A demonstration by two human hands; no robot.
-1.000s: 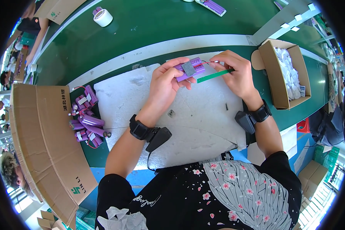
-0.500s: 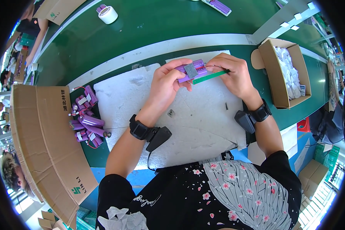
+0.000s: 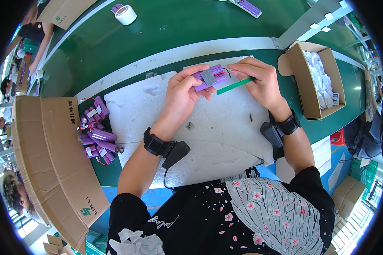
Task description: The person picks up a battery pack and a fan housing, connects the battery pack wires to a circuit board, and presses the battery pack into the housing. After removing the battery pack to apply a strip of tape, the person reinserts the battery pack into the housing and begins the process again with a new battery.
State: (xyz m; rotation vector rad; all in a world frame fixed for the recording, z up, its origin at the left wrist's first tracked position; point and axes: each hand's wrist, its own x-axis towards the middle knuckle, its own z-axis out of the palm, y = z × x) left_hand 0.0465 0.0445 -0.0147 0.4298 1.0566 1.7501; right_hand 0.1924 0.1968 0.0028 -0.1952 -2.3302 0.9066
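My left hand is closed around a purple battery pack with a grey square pad on its upper face. Thin red and black wires come off the pack's right end. Closed beside that end, my right hand has its thumb and fingertips at the wires. A flat green strip is held in the same hand and points left, its tip close under the pack. Both hands are above a white foam sheet.
Several purple battery packs with wires lie piled at left beside a large carton. At right stands a cardboard box of white pieces. A metal rail crosses behind the foam; beyond it sits a white roll.
The battery pack has shifted slightly left, away from my right fingers. More of the wires shows between pack and fingertips, and the green strip's tip is now farther right along the pack.
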